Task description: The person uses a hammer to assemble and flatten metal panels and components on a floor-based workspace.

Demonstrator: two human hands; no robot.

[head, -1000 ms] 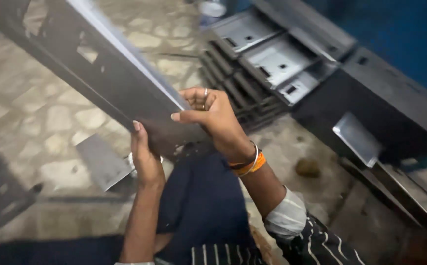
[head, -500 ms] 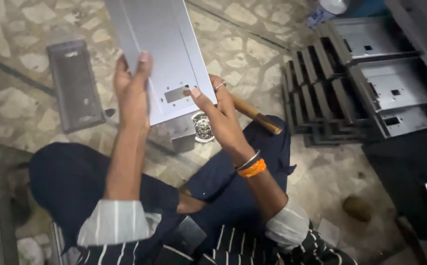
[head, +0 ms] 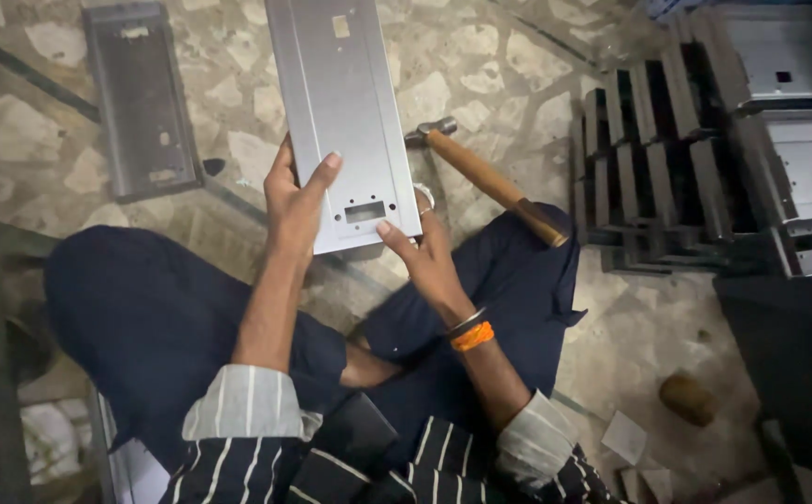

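Both hands hold grey metal panel at its near end, above lap.
Long axis runs away from the person; left hand clasps the left edge, right hand pinches the near-right corner; hammer just right of panel.

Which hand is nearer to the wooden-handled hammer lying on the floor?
Right. The right hand grips the metal panel at its lower right corner, just beside the hammer. The left hand holds the panel's opposite edge.
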